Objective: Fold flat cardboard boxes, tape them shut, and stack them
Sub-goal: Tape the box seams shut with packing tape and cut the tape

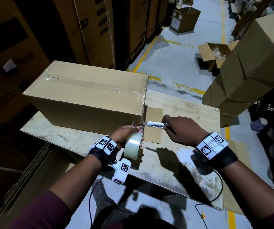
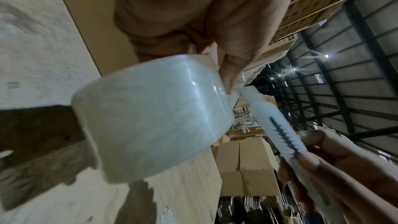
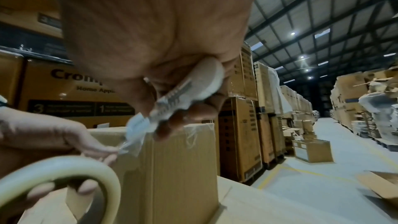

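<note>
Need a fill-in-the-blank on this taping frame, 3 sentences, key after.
1. The left hand holds the roll of ____.
2. The right hand holds a white utility ____, tip at the tape beside the box's corner.
3. The cardboard box on the table has its top seam already ____.

Missing words: tape; knife; taped

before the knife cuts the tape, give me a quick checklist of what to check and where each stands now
1. Tape runs along the top seam of the cardboard box: ok.
2. Left hand grips the tape roll: ok.
3. Right hand holds the utility knife: ok.
4. Knife tip at the tape strand by the box's near corner: ok.
5. Left fingers apart from the blade: not ok, they pinch the tape right beside it.
6. Blade extended: cannot tell, blurred.
</note>
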